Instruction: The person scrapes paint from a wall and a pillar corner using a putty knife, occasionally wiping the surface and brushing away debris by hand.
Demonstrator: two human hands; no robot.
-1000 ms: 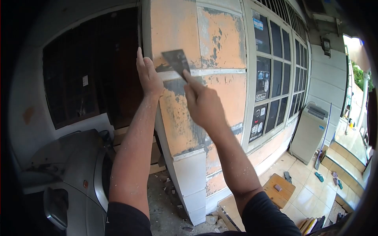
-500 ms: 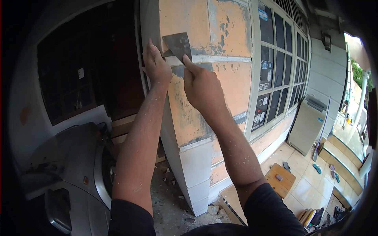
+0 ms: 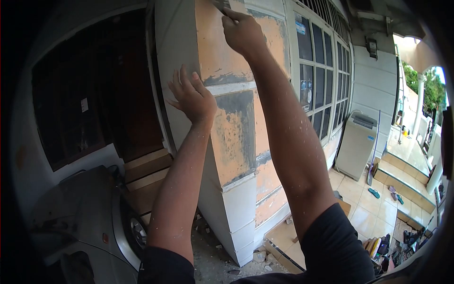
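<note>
Higher up the pillar (image 3: 236, 196) than before, the scraper (image 3: 220, 5) meets the top of view, gripped by the right hand (image 3: 244, 34). Open, fingers spread, the left hand (image 3: 197, 100) steadies at the corner. Keeping the blade shallow should lift orange paint (image 3: 220, 49) without gouging.

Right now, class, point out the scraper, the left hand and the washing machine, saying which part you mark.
Scraper (image 3: 220, 4): head view, on the dark blade.
Left hand (image 3: 197, 101): head view, on the back of the hand.
Washing machine (image 3: 355, 147): head view, on its pale body.
</note>
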